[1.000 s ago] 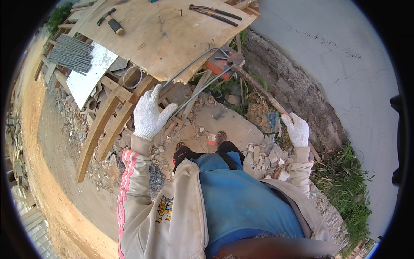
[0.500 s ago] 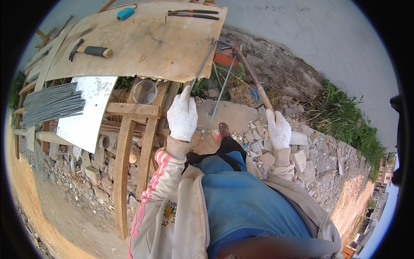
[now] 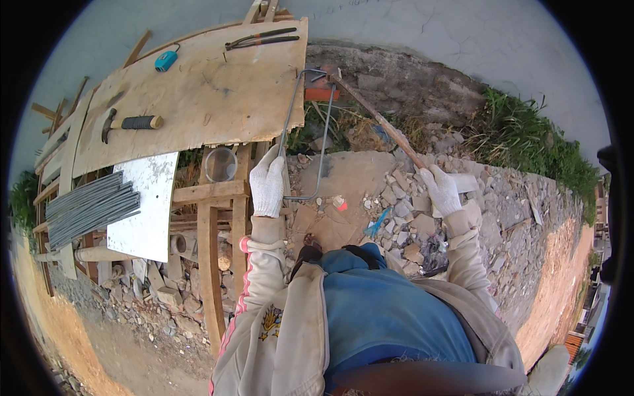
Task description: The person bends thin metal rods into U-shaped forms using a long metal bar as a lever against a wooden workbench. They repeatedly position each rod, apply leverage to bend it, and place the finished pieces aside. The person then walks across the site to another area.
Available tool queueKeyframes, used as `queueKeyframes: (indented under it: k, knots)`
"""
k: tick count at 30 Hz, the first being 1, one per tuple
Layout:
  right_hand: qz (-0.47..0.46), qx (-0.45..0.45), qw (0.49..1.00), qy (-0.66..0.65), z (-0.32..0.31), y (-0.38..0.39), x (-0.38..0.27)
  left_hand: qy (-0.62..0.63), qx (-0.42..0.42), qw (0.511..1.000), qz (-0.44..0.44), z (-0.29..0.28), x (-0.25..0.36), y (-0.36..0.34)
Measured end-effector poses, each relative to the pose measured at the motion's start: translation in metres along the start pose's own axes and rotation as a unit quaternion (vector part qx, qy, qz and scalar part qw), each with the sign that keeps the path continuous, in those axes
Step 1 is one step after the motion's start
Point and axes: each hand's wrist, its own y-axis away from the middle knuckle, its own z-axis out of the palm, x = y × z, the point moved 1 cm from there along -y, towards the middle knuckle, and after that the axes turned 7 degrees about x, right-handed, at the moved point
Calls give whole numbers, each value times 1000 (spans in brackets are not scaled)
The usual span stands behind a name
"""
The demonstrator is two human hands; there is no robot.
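Note:
A thin grey steel rod, bent into a long rectangle (image 3: 325, 142), reaches from my left side to a reddish metal block (image 3: 321, 94) at the workbench's right end. My left hand (image 3: 267, 187), in a white knit glove, is closed on the rectangle's left leg, fingers pointing away from me. In my right hand (image 3: 441, 191), also gloved, is the near end of a rusty metal bar (image 3: 380, 120). This bar slants up and left, its far end meeting the rod at the block. My fingertips are partly hidden in both gloves.
On the plywood bench top (image 3: 218, 99) lie a hammer (image 3: 135, 123), long-handled pincers (image 3: 264, 38) and a blue tape measure (image 3: 166, 61). Many cut rods (image 3: 92, 208) rest on a white sheet (image 3: 142, 231), near a clear plastic tub (image 3: 220, 164). Rubble (image 3: 409, 224) covers the ground.
The view has shifted and turned slightly, moving the bench leftward in it. My right hand has swung the bar's near end outward to the right. My left hand still grips the bent rod.

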Motion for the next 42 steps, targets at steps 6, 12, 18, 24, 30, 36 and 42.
queueKeyframes:
  k: [6,12,18,24,30,36,42]
  knots:
    - [18,-41,999,-22,8,-1,8,19,8,1000,-13,-2,6,2]
    - [-11,-33,999,-14,-3,6,-8,40,9,999,-15,0,8,4]
    - [-22,-29,999,-5,-5,13,-7,20,5,1000,-10,-1,16,7]
    - [7,-124,982,-139,-37,41,38,-28,15,998,58,1,16,5]
    - [249,-191,917,-245,-60,113,63,-93,23,983,155,-1,9,3]
    - [259,-165,907,-287,-44,151,16,-61,-32,994,87,-3,-1,-8]
    - [396,-262,713,-516,-35,197,-70,50,-54,997,18,1,-6,-6]
